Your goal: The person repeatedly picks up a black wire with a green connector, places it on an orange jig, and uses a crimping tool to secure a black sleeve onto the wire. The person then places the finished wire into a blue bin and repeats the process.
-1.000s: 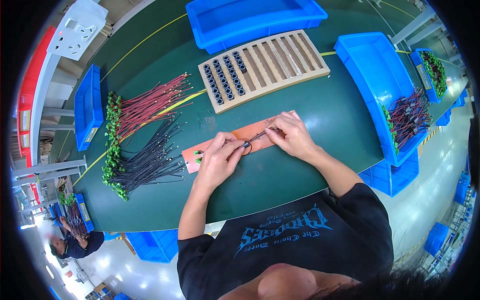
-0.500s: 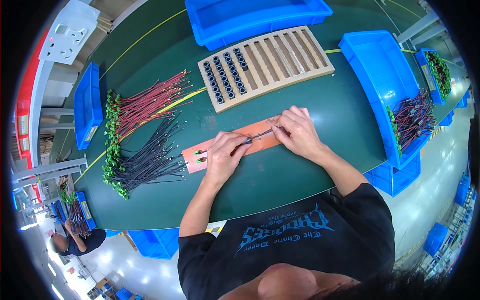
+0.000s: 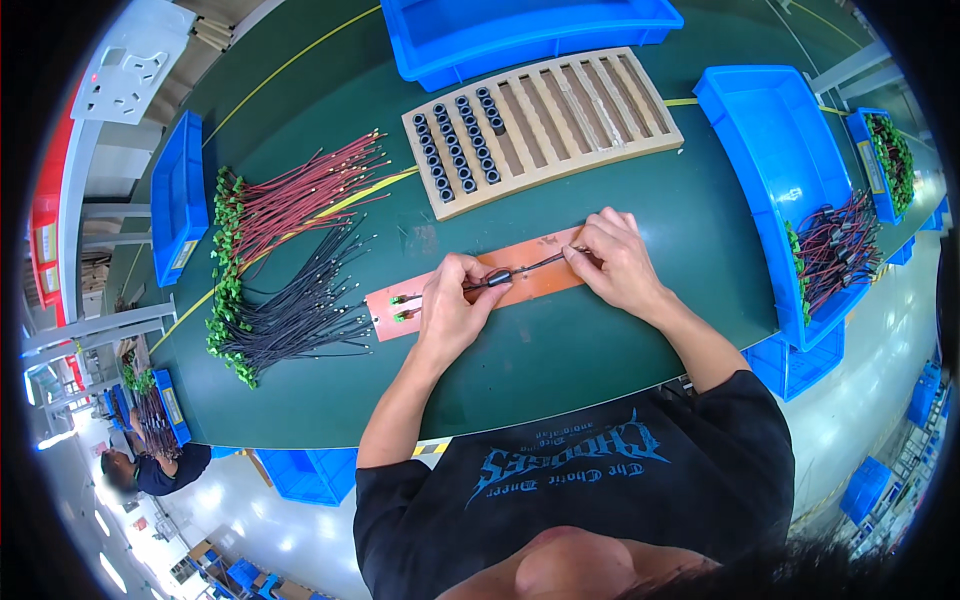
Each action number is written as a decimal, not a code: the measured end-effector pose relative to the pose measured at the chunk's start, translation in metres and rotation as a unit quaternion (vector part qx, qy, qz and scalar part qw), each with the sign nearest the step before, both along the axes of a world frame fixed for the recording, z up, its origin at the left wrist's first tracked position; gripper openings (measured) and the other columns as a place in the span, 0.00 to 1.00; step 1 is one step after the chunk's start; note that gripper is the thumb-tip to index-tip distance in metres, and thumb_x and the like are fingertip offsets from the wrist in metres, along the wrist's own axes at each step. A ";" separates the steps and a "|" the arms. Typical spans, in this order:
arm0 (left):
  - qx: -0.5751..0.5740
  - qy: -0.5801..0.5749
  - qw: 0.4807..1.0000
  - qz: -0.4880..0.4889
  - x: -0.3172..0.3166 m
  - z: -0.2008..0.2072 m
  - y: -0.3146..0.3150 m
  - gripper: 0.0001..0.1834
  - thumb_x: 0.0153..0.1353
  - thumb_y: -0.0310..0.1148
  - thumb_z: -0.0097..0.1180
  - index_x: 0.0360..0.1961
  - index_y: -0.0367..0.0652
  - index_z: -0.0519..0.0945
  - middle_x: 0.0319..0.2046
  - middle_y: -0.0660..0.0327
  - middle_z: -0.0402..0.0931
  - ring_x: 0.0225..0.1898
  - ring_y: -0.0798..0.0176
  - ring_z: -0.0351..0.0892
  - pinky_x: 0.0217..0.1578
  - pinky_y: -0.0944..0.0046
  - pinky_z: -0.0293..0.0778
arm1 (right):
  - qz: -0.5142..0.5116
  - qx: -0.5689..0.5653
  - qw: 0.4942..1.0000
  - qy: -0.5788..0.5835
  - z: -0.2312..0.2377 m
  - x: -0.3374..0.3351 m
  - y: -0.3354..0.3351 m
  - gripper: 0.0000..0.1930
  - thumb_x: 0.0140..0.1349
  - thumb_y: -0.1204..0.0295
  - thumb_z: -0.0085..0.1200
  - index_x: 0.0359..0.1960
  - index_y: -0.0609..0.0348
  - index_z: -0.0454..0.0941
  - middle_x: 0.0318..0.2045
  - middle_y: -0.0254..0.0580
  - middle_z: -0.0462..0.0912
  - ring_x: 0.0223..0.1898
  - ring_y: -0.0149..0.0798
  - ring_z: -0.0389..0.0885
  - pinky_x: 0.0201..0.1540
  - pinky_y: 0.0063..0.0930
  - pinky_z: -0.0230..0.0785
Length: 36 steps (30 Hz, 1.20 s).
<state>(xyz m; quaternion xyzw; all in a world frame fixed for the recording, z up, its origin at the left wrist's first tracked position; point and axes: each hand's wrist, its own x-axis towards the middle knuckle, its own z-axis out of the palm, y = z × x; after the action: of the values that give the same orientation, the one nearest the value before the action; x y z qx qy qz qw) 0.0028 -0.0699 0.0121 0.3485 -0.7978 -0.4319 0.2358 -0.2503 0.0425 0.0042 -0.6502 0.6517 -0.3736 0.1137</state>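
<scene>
Over an orange board (image 3: 385,325) my left hand (image 3: 452,312) pinches a short black tubular core (image 3: 499,278) between thumb and finger. Dark thin wires (image 3: 543,264) run out of the core's right end, and the fingertips of my right hand (image 3: 615,262) are closed on them. Two green connectors (image 3: 402,316) with wires lie at the board's left end, and those wires pass under my left hand. Whether they are the same wires that leave the core is hidden by my fingers.
Red wires (image 3: 315,190) and black wires (image 3: 300,310) with green connectors lie at left. A slotted wooden rack (image 3: 560,165) holds black cores in its left rows. Blue bins (image 3: 775,150) stand right, back and left; the right one holds wire assemblies (image 3: 835,250). Another person (image 3: 165,470) sits far left.
My right hand has shifted slightly right, with a longer stretch of wire showing. The black core shows more clearly beside my left fingertips. The whole view has shifted a little.
</scene>
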 end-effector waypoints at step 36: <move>0.125 -0.227 0.874 -0.410 -0.112 0.046 -0.067 0.10 0.63 0.31 0.72 0.35 0.34 0.89 0.22 0.58 0.84 0.23 0.69 0.79 0.25 0.59 0.74 | -0.021 -0.022 0.998 -0.049 -0.009 -0.007 0.012 0.12 0.64 0.71 0.66 0.27 0.56 0.74 0.25 0.38 0.74 0.32 0.44 0.71 0.42 0.40 0.60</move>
<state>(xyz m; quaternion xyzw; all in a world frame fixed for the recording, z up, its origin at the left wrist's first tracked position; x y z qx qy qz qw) -0.1097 -0.1366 0.0577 0.1048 -0.8401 -0.4947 -0.1961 -0.2569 0.0548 -0.0052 -0.6196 0.6508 -0.4213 0.1231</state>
